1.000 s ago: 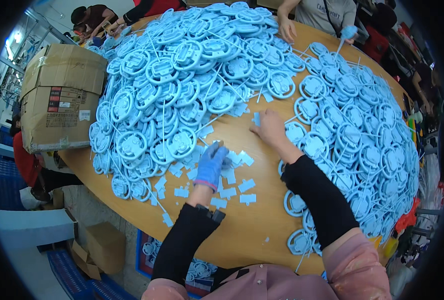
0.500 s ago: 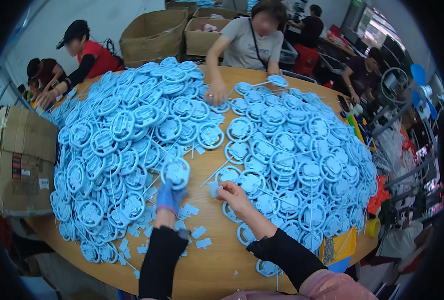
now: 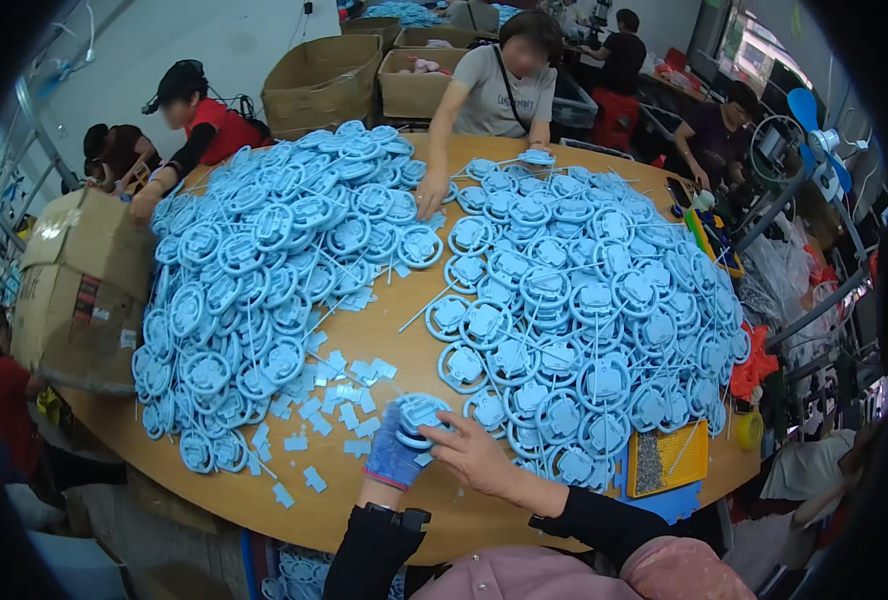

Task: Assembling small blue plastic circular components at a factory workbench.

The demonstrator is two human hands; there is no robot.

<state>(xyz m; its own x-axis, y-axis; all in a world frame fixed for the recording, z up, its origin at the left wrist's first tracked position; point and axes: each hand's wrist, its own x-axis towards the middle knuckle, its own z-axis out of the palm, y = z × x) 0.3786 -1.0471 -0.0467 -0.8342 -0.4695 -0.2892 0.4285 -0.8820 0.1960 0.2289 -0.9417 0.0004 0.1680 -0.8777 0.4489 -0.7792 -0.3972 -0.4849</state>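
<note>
My left hand (image 3: 396,455), in a blue glove, grips a light blue ring-shaped plastic part (image 3: 419,412) above the table's near middle. My bare right hand (image 3: 474,458) is bent over the same part, its fingertips at the ring's right side. Whether anything small sits between those fingers is hidden. Small flat light blue plates (image 3: 351,415) lie loose to the left of my gloved hand. A large pile of similar ring parts (image 3: 254,265), with thin rods among them, rises on the left. Another pile (image 3: 584,320) spreads on the right.
The wooden table (image 3: 409,345) shows between the piles. A yellow tray (image 3: 669,460) of small metal pieces stands at the near right. A cardboard box (image 3: 84,290) is at the left edge. Across the table, a person's hand (image 3: 431,192) touches the left pile. A blue fan (image 3: 819,140) stands right.
My left hand has brought the ring part right and nearer to me. My right hand, which pinched a small flat plate, has come over to it. My view has shifted slightly.
</note>
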